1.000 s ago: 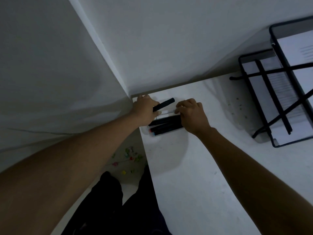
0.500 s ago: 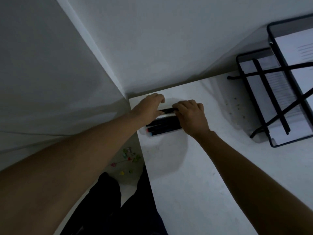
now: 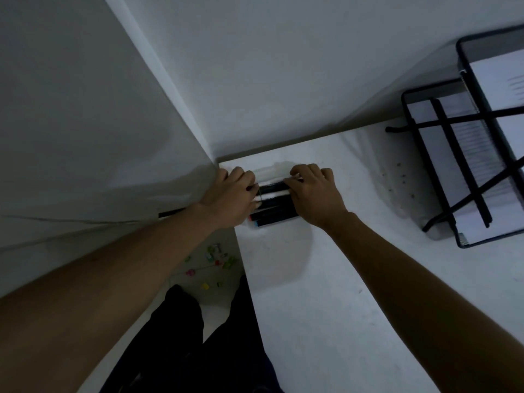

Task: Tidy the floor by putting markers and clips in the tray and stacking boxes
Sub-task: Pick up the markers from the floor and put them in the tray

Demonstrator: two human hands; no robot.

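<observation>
A small pale tray (image 3: 270, 170) sits at the table's far left corner with several black markers (image 3: 276, 212) lying side by side in it. My left hand (image 3: 229, 198) curls its fingers on the left end of the top black marker (image 3: 272, 189), which lies across the tray. My right hand (image 3: 314, 194) covers the tray's right end with curled fingers, its fingertips at that marker's right end. Small coloured clips (image 3: 218, 258) are scattered on the floor below the table's left edge.
A black wire paper rack (image 3: 465, 165) holding white sheets stands at the right on the white table (image 3: 326, 307). Walls meet in the corner just behind the tray. My dark trouser legs (image 3: 181, 350) stand on the floor by the table's left edge.
The marker my left hand held up at an angle now lies flat in the tray. My left hand has come down onto its left end. My right hand has stayed at the tray.
</observation>
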